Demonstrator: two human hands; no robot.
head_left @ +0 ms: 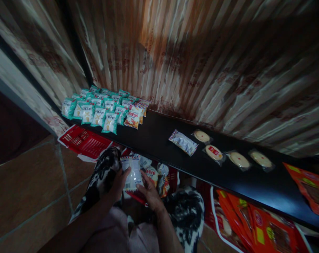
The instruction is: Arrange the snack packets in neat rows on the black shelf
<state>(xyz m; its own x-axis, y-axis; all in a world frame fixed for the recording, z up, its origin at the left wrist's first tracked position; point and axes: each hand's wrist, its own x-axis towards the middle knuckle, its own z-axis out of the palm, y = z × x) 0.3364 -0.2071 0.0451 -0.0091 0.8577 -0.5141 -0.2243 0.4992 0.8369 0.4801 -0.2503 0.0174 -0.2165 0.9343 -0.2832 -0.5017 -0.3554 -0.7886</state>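
Note:
Between my knees, my left hand [120, 181] and my right hand [149, 191] both grip a white snack packet [134, 174] with a striped end, its back side facing up. Just beyond it, a red basket [175, 178] under the shelf edge holds several similar packets [151, 174]. On the black shelf [156, 130], a few striped orange-and-white packets [133, 116] stand beside rows of teal snack packets [110, 123]. Another striped packet [184, 142] lies flat, back side up, near the shelf's middle.
Several wrapped round pastries [238, 160] lie along the right of the shelf, with an orange packet [308, 188] at its end. Below are a basket of orange packets [259, 228] and, at left, a red basket [82, 142]. A pleated curtain [175, 63] hangs behind.

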